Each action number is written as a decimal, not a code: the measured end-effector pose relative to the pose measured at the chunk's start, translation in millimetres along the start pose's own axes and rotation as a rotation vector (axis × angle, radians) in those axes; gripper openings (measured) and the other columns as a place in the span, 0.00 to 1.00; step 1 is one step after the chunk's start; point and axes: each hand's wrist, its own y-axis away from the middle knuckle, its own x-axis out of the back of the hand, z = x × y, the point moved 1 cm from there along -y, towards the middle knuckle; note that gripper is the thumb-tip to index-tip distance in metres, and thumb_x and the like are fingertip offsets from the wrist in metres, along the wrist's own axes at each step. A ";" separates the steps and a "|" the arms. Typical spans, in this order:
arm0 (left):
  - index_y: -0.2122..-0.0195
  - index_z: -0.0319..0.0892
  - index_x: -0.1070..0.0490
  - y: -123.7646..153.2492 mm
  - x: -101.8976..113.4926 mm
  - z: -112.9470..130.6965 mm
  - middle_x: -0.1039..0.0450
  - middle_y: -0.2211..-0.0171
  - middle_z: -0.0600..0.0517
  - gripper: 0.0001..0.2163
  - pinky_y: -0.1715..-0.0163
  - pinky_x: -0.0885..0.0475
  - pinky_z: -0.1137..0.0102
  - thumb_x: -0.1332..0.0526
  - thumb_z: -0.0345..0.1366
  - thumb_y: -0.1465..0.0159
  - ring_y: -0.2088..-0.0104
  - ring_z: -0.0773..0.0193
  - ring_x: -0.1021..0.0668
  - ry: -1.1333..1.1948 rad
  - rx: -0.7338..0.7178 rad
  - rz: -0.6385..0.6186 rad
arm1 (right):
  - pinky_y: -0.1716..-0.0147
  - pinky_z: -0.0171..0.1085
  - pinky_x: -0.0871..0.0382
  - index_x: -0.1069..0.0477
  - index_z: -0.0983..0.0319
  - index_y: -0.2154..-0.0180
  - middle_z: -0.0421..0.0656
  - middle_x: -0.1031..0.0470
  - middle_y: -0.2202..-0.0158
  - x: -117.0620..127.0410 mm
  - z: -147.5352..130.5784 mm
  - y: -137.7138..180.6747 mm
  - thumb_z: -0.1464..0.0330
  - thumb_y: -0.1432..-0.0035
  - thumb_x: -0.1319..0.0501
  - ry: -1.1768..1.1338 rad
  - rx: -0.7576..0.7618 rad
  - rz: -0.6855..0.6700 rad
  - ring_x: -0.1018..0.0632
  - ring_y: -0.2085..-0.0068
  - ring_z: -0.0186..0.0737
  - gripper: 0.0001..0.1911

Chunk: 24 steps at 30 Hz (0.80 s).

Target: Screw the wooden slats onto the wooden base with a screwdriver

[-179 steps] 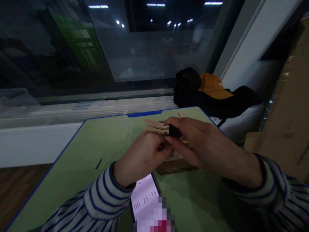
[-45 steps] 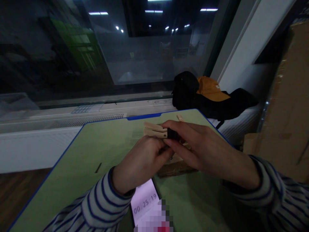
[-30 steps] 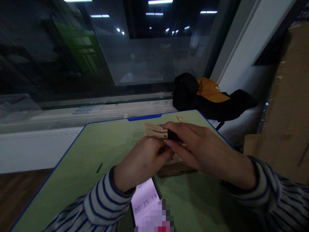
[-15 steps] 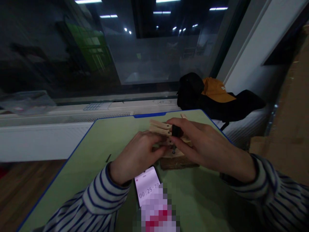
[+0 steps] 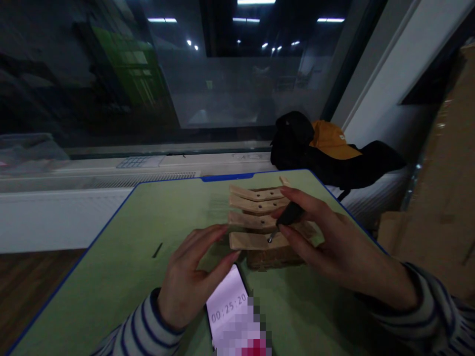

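The phone lay on the near side of the green table, its lit screen reading "00:25:20"; six seconds earlier it had shown 00:25:15. Below the digits the screen was pixelated, with a red patch. The orange cap on the far right bore a small pale label too tiny to read, and it sat on black cloth. Blue grid lines marked the paper on the far left sill. Half a second before, the two hands had been close together over the wood; now the left hand had drawn back to the left and opened, which left more of the four wooden strips uncovered. Its grip was released, thumb and forefinger apart around the left end of the nearest strip; whether they touched it could not be told. The right hand grasped the black-handled tool between thumb and fingers. The tool now leaned, its metal shaft slanting down to a small round spot on the nearest strip. The strips, several with dark holes, lay in a row from near to far over the brown block, right of the table's middle, just beyond the phone. A thin dark stick lay farther left, well apart.
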 end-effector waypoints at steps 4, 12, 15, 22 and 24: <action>0.49 0.46 0.31 2.5 -3.0 1.0 0.23 0.59 0.50 0.17 0.61 0.24 0.69 0.35 0.35 0.41 0.62 0.63 0.22 0.073 0.051 -0.015 | 0.60 0.36 0.23 0.52 0.56 0.37 0.47 0.29 0.47 0.1 1.6 2.7 0.71 0.40 0.42 0.006 -0.049 0.002 0.22 0.52 0.42 0.33; 0.54 0.49 0.26 1.7 -8.8 1.4 0.21 0.58 0.54 0.13 0.60 0.22 0.73 0.35 0.32 0.40 0.60 0.64 0.19 0.184 0.050 0.022 | 0.59 0.30 0.25 0.48 0.58 0.39 0.43 0.26 0.56 -3.1 5.0 6.0 0.74 0.41 0.41 -0.017 -0.001 0.029 0.22 0.61 0.33 0.31; 0.59 0.47 0.23 -1.2 -8.7 3.4 0.20 0.59 0.52 0.09 0.60 0.21 0.72 0.35 0.33 0.40 0.61 0.62 0.18 0.175 0.035 0.041 | 0.58 0.27 0.26 0.48 0.60 0.39 0.43 0.26 0.55 -4.0 4.5 5.7 0.74 0.40 0.41 -0.036 0.012 0.032 0.23 0.59 0.32 0.30; 0.60 0.46 0.22 -3.9 -7.5 4.3 0.19 0.59 0.50 0.08 0.62 0.20 0.69 0.36 0.34 0.40 0.61 0.59 0.17 0.161 0.044 0.038 | 0.56 0.28 0.26 0.48 0.59 0.38 0.42 0.26 0.53 -7.4 4.5 4.0 0.72 0.40 0.41 -0.010 -0.010 0.025 0.23 0.56 0.34 0.30; 0.60 0.46 0.22 -3.2 -7.5 4.3 0.19 0.59 0.50 0.07 0.62 0.20 0.69 0.36 0.35 0.40 0.62 0.59 0.17 0.163 0.043 0.039 | 0.55 0.29 0.27 0.47 0.59 0.39 0.42 0.27 0.53 -8.5 4.8 4.0 0.72 0.40 0.41 -0.025 -0.031 0.009 0.23 0.57 0.34 0.29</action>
